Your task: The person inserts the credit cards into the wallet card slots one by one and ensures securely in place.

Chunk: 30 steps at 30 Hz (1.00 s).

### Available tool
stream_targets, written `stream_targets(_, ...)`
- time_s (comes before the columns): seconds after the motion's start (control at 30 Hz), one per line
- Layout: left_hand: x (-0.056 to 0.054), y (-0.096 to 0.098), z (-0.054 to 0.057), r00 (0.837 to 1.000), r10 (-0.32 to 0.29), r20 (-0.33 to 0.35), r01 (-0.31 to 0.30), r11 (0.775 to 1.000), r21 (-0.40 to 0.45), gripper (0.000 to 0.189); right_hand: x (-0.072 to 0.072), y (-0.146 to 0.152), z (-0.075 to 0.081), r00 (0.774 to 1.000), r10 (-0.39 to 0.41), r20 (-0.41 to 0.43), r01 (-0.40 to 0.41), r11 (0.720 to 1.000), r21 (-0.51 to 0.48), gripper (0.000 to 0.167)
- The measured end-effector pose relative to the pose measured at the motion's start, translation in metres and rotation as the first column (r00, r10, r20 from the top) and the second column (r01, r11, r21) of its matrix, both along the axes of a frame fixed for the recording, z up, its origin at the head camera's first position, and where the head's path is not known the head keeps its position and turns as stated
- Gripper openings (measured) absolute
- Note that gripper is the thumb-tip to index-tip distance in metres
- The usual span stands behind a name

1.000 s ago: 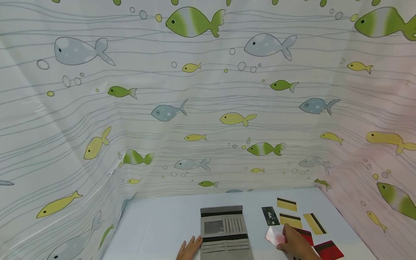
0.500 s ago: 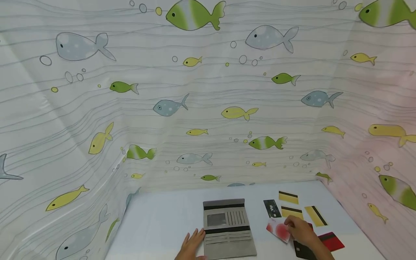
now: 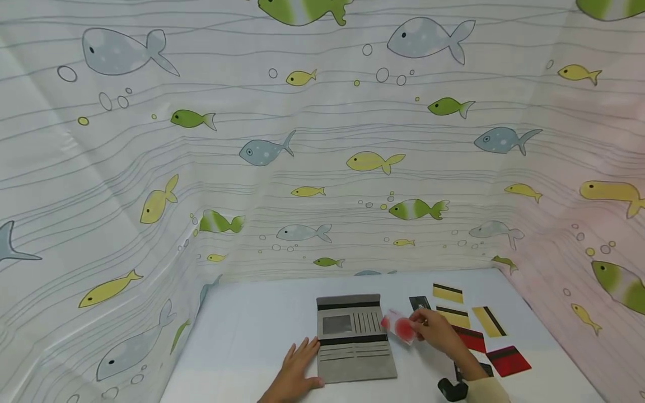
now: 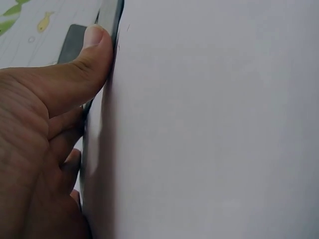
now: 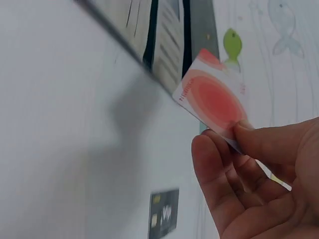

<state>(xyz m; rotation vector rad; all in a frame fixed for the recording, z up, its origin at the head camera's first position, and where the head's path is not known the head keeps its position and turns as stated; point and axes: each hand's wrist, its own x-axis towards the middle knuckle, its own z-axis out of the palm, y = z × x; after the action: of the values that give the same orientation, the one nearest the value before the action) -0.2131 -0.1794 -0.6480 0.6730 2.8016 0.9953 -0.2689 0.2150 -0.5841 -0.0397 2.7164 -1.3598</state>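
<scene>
An open grey wallet (image 3: 353, 341) lies flat on the white table (image 3: 242, 336), its card slots facing up. My left hand (image 3: 301, 361) rests flat beside the wallet's left edge, and in the left wrist view its thumb (image 4: 94, 47) presses against that edge (image 4: 110, 17). My right hand (image 3: 425, 324) pinches a white card with a red circle (image 3: 400, 326) just off the wallet's right edge, level with the upper slots. The right wrist view shows the card (image 5: 214, 99) held between thumb and fingers (image 5: 214, 159), close to the wallet (image 5: 164, 45).
Loose cards lie to the right of the wallet: a black one (image 3: 419, 303), three yellow ones with dark stripes (image 3: 447, 293), and red ones (image 3: 509, 361). A fish-print curtain (image 3: 322, 168) walls the table on three sides.
My right hand has lifted the white-and-red card off the table and carried it left, from among the loose cards to the wallet's right edge. The left hand has stayed by the wallet.
</scene>
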Motion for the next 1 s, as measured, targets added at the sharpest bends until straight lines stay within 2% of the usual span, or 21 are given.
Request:
stream_targets(0.17,-0.005,0.000,0.001,0.998,-0.002,-0.066,0.001,1.000,-0.008,0.093,-0.011,-0.030,0.008,0.993,0.092,-0.072,-0.094,0.995,-0.016,0.003)
stream_targets(0.3,-0.006,0.000,0.002,0.998,0.000,-0.066,-0.001,1.000,-0.007,0.091,-0.016,-0.049,0.013,0.988,0.130,-0.086,-0.134,0.990,-0.040,0.004)
stream_targets(0.47,-0.002,-0.001,0.000,0.998,-0.006,-0.058,0.005,1.000,-0.013,0.090,-0.013,-0.064,0.009,0.983,0.169,-0.075,-0.173,0.983,-0.056,0.004)
stream_targets(0.67,0.001,-0.001,0.000,0.998,0.008,-0.066,-0.009,1.000,-0.022,0.089,-0.012,-0.085,0.003,0.964,0.249,-0.097,-0.256,0.965,-0.064,0.006)
stream_targets(1.0,0.000,0.001,0.003,0.998,0.016,-0.055,-0.017,1.000,-0.015,0.088,-0.016,-0.104,-0.004,0.953,0.277,-0.125,-0.284,0.957,-0.049,0.004)
